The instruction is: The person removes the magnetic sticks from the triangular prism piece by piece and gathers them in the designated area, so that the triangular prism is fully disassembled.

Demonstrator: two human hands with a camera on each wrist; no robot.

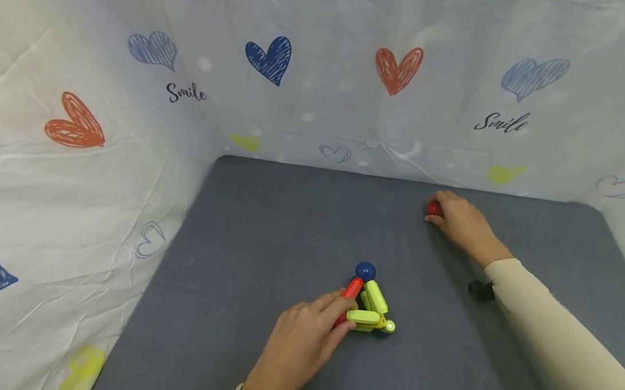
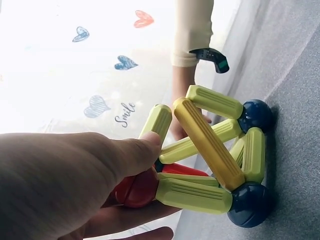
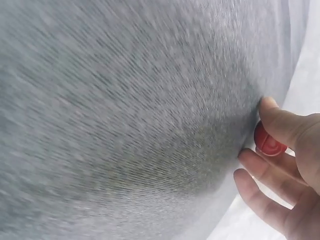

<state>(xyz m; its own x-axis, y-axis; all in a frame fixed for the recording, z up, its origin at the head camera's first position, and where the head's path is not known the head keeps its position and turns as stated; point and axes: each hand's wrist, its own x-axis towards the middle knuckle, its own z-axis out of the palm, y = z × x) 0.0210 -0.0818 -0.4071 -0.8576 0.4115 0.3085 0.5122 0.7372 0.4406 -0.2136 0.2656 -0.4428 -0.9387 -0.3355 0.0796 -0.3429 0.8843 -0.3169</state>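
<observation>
My left hand [image 1: 305,335] grips one corner of a small frame built from magnetic rods and balls, low in the middle of the head view. Its fingers and thumb are round a red ball [image 2: 137,189] at that corner. The frame has several yellow-green rods [image 1: 376,296], a red rod [image 1: 353,288], a golden rod [image 2: 210,142] and blue balls [image 2: 251,205]. Another blue ball [image 1: 365,271] tops its far corner. Toward the back of the table, my right hand [image 1: 463,223] holds a separate red ball [image 3: 270,140] between thumb and fingers, close to the cloth.
A grey cloth-covered table [image 1: 270,216] lies beneath both hands. White sheeting [image 1: 326,103] printed with hearts and "Smile" hangs along the back and sides. A black wrist device [image 1: 481,290] sits at the right sleeve [image 1: 551,324].
</observation>
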